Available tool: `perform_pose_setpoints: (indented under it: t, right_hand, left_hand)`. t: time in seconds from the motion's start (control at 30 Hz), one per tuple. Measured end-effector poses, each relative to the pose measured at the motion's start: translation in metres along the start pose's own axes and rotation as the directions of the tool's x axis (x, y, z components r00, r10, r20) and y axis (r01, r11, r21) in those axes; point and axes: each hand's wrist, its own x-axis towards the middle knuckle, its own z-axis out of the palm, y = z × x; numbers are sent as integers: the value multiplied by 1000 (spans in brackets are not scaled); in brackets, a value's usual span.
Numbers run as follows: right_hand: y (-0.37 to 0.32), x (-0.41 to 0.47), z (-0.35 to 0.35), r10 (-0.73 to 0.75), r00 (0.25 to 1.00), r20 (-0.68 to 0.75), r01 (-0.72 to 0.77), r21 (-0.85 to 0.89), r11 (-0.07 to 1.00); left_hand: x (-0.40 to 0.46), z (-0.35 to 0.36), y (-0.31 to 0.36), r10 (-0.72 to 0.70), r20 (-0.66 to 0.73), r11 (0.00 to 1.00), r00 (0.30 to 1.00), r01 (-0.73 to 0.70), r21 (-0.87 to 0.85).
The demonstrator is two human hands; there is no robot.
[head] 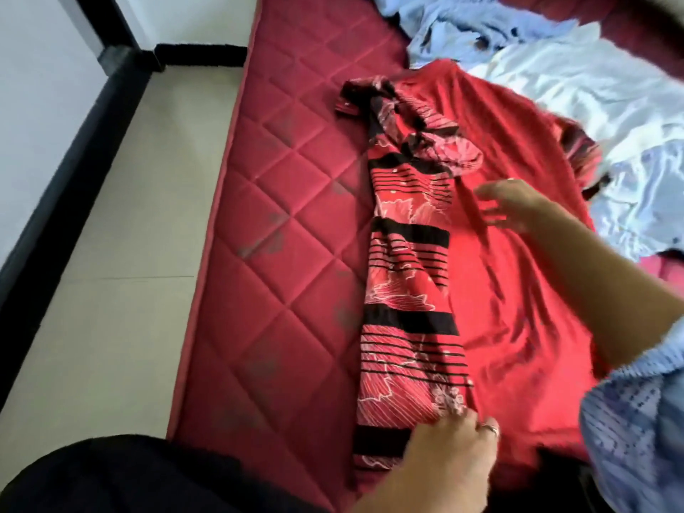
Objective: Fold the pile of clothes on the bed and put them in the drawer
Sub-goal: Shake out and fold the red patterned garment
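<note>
My left hand has its fingers curled over the near end of the dress, pinching the folded edge where the printed side meets the plain red side; a ring shows on one finger. My right hand is spread above the plain red cloth farther up, fingers straight and apart, holding nothing; it is blurred, and I cannot tell whether the fingertips touch the fabric. The dress is red, with a printed panel of broad black bands, thin black stripes and white outlined flowers folded over along its left side, and smooth bright red cloth lying wrinkled to the right of it. Its far end is bunched and twisted into a loose knot of printed fabric. The long axis runs away from me, from my left hand toward the head of the bed, leaning slightly left at the far end. It lies on a dark red quilted mattress with diamond stitching and some darker smudges. Beyond and to the right, touching the dress, lies a pile of pale blue and white clothes. Left of the mattress is a pale tiled floor, then a white wall with a black skirting.
</note>
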Motion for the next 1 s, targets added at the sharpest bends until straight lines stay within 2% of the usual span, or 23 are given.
perform_pose_setpoints:
  t: [0.03, 0.07, 0.1, 0.17, 0.23, 0.37, 0.43, 0.5, 0.57, 0.67, 0.77, 0.83, 0.9, 1.0]
  right_hand:
    - [8, -2, -1, -38, 999, 33, 39, -18, 999]
    - [17, -8, -2, -63, 997, 43, 65, -48, 997]
    - [22, -10, 0, -82, 996, 22, 83, -50, 995]
    - [36, -9, 5, -142, 988, -57, 140, -36, 989]
    - [46, -8, 10, -186, 974, -130, 188, 0, 982]
    - [49, -2, 18, -271, 929, -253, 254, -97, 962]
    - [37, 4, 19, -300, 918, -260, 278, -117, 953]
    - [23, 10, 23, -297, 927, -228, 286, -83, 955]
    - [9, 13, 30, -285, 944, -163, 281, -48, 958]
    - [-12, 23, 37, -233, 965, -117, 230, -44, 972]
    - [-23, 42, 42, -51, 984, -172, 80, 162, 984]
    - [-27, 51, 45, 83, 984, -157, -31, 308, 951]
    - [-29, 59, 45, 128, 980, -153, -80, 285, 955]
    - [-35, 69, 42, 79, 987, -141, -51, 190, 980]
  left_hand:
    - [-1, 10, 11, -41, 45, 997, 998, 44, -68]
    - [-8, 2, 9, -56, 39, 997, 998, 57, -51]
    - [-9, 1, 12, -7, 17, 998, 1000, 8, -59]
    - [-8, -3, 18, 16, 104, 991, 994, -2, -133]
    - [0, -3, 7, 35, 119, 986, 992, -15, -167]
    - [7, 2, 6, 35, 177, 978, 984, 2, -206]
    - [15, -11, 3, 46, 278, 958, 959, 36, -284]
    - [28, -32, -1, 91, 463, 929, 882, 93, -359]
    - [45, -58, -8, 128, 528, 905, 839, 119, -408]
    - [71, -95, -25, 23, 466, 929, 884, 153, -337]
    - [92, -111, -43, -116, 497, 968, 860, 210, -139]
    - [103, -108, -54, -161, 533, 968, 831, 237, -77]
    - [110, -102, -61, -160, 534, 969, 830, 236, -77]
    - [115, -101, -64, -145, 548, 967, 824, 234, -96]
